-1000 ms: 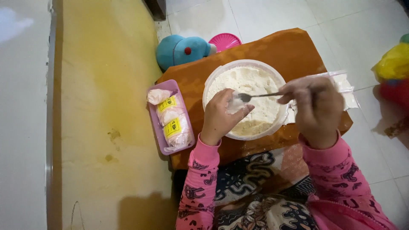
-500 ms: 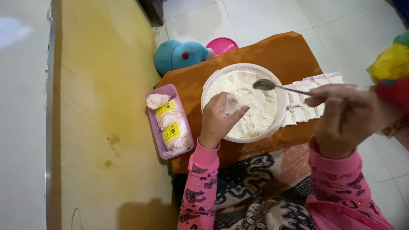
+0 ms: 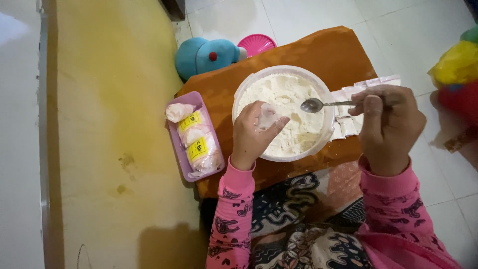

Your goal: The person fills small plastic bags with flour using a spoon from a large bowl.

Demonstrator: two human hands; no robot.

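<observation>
Pink sleeves reach from a patterned lap over a low orange table (image 3: 318, 47). The left hand (image 3: 254, 132) curls loosely round a small clear bag (image 3: 266, 117) above the bowl (image 3: 239, 97) of white flour; the bag's mouth is hard to make out. The right hand (image 3: 391, 124) pinches a spoon (image 3: 323, 104), whose head has come back over the flour after swinging out past the rim half a second earlier, so another scoop looks to be under way. Whether the spoon is loaded cannot be told. Flat sachets (image 3: 348, 124) lie partly hidden behind the bowl. Left, a purple tray (image 3: 174, 144) holds filled, labelled bags. Beyond, a teal toy (image 3: 199, 55) and pink lid (image 3: 256, 44); bright objects are cut off at right.
</observation>
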